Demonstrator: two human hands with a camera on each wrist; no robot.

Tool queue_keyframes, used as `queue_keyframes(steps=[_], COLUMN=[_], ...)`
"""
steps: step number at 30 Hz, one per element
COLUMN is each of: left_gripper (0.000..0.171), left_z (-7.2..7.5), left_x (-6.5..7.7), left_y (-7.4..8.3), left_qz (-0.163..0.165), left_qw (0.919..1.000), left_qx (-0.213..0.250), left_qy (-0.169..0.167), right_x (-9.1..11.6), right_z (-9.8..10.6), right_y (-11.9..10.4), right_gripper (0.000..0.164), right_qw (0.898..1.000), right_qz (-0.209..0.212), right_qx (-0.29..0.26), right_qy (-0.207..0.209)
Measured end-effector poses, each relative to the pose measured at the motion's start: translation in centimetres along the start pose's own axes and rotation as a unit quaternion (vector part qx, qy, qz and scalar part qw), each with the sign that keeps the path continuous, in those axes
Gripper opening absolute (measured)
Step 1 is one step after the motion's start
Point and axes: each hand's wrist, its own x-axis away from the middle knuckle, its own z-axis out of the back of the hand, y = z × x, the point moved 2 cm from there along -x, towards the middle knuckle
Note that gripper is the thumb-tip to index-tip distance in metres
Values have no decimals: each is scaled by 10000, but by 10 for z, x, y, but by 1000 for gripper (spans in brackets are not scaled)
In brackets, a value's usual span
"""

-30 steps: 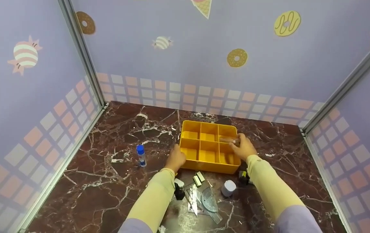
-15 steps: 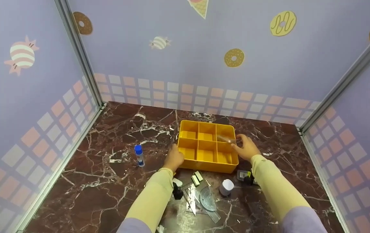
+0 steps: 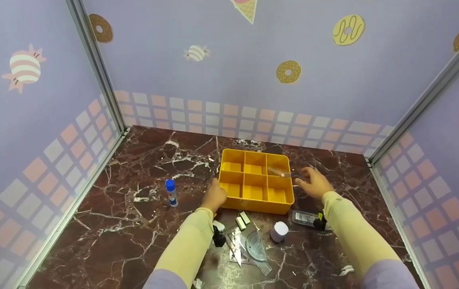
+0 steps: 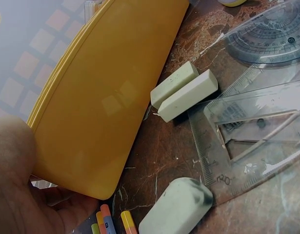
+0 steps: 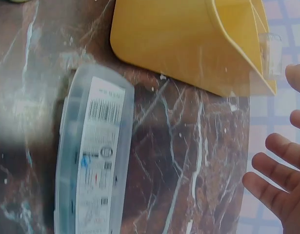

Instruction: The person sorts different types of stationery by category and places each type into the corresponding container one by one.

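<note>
White label on clear plastic case, R wrist view: barcode + dark rounded symbol; small txt too blurry to read. Protractor & set square, L wrist view: scale ticks w/ tiny nos., not surely legible. Glue stick label: illegible.

A small booth; lilac wall panels printed with doughnuts, wrapped sweets, an ice-cream cone and pink-and-white squares enclose three sides; grey metal posts mark the corners; below spreads a dark-red, white-veined marble-look work surface.
</note>
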Motion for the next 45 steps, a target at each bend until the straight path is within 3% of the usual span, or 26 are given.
queue_keyframes(steps=[13, 23, 34, 42, 45], left_gripper=[42, 52, 41, 39, 41], left_z=[-1, 0, 1, 0, 1], left_x=[3, 3, 3, 2, 2], left_y=[-4, -4, 0, 1, 0], left_qz=[-51, 24, 89, 84, 53], left_qw=[10000, 9999, 9999, 9999, 10000], left_qx=[-27, 58, 30, 22, 30], left_qy=[8, -94, -70, -53, -19], right_x=[19, 40, 69, 88, 91], right_z=[5, 4, -2, -11, -15], right_y=[16, 31, 51, 63, 66], right_gripper=[49, 42, 53, 65, 71], right_qw=[9996, 9986, 9955, 9896, 9877], right_qz=[141, 269, 473, 401, 544], right_qx=[145, 180, 257, -173, 25], right_qy=[-192, -429, -783, -1373, -1468])
